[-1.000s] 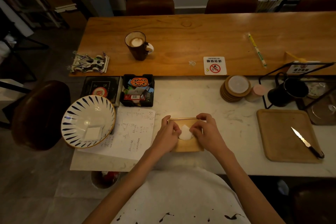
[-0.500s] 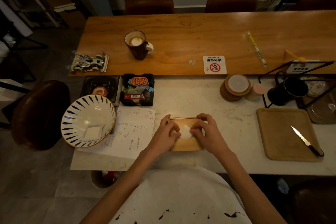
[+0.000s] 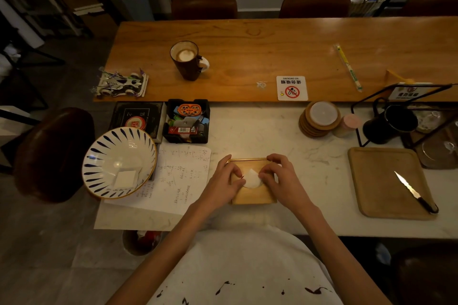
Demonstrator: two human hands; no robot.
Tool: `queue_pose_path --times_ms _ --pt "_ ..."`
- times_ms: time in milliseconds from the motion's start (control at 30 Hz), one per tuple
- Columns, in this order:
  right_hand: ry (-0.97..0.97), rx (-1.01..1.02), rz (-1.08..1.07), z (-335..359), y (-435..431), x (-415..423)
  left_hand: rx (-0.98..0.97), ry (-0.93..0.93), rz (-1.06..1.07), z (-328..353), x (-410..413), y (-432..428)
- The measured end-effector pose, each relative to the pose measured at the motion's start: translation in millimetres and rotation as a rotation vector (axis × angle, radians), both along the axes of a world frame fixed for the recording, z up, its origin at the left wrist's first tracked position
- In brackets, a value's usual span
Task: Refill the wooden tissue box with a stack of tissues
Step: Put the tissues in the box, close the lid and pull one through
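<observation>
The wooden tissue box (image 3: 252, 197) lies flat on the white marble counter just in front of me. A white tissue (image 3: 251, 179) pokes up through the round hole in its lid. My left hand (image 3: 223, 184) grips the box's left side, index finger on the far corner and thumb against the tissue's left edge. My right hand (image 3: 282, 181) mirrors it on the right side, thumb touching the tissue's right edge. Whatever lies inside the box is hidden.
Left of the box lie a handwritten sheet (image 3: 178, 178) and a striped bowl (image 3: 119, 162) tilted over the counter edge. A black tray of small items (image 3: 187, 121) and coasters (image 3: 319, 119) stand behind. A knife (image 3: 412, 190) lies on a wooden tray (image 3: 366, 195) at right.
Both hands stay on the box. The thumbs have shifted slightly at the hole, and the tissue now shows a pointed tip.
</observation>
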State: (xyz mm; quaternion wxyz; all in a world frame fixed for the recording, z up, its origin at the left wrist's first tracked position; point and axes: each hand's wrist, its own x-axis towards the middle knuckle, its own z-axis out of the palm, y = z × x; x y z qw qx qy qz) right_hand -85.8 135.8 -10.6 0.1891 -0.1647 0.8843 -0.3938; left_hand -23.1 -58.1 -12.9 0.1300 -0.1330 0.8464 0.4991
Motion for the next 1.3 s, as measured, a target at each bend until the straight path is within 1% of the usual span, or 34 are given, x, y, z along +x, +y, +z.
queue_pose_path --times_ms 33,100,133,200,267,300,333,433,567,800,933,1100,1300 --pt "-0.006 -0.038 -0.033 0.7 0.2 1.7 0.053 0.015 0.035 1.1 0.2 0.2" --pt "-0.032 -0.114 -0.135 1.5 2.9 6.6 0.245 0.008 0.192 5.4 1.2 1.1" --pt "-0.084 -0.134 -0.184 1.5 5.8 9.8 0.345 -0.024 0.283 7.3 2.3 1.3" --pt "-0.303 -0.183 -0.265 -0.2 12.9 17.8 0.453 -0.113 0.393 7.7 5.8 1.1" --pt "-0.54 -0.265 -0.321 -4.6 16.8 26.2 0.513 -0.204 0.386 3.8 12.6 2.0" --pt "-0.617 -0.298 -0.328 -7.3 16.9 30.3 0.545 -0.238 0.358 1.8 16.3 3.7" --pt "-0.65 -0.33 -0.318 -9.2 16.4 34.1 0.567 -0.259 0.32 0.3 20.1 6.5" --pt "-0.562 -0.367 -0.251 -12.9 13.1 39.7 0.547 -0.248 0.208 -2.4 29.0 15.5" --pt "-0.53 -0.398 -0.245 -7.4 7.5 36.0 0.495 -0.236 0.151 -0.9 29.1 20.1" --pt "-0.396 -0.295 -0.302 -11.7 -6.4 32.2 0.438 -0.195 0.101 0.5 17.3 15.4" --pt "-0.369 -0.282 -0.308 -10.5 -12.4 13.5 0.405 -0.204 0.107 0.3 -2.8 10.9" --pt "-0.417 -0.28 -0.303 0.2 -32.1 -49.2 0.424 -0.181 0.105 9.1 -65.0 -9.0" --pt "-0.532 -0.418 -0.366 13.7 -49.3 -115.9 0.446 -0.155 0.071 15.3 -125.7 -23.9"
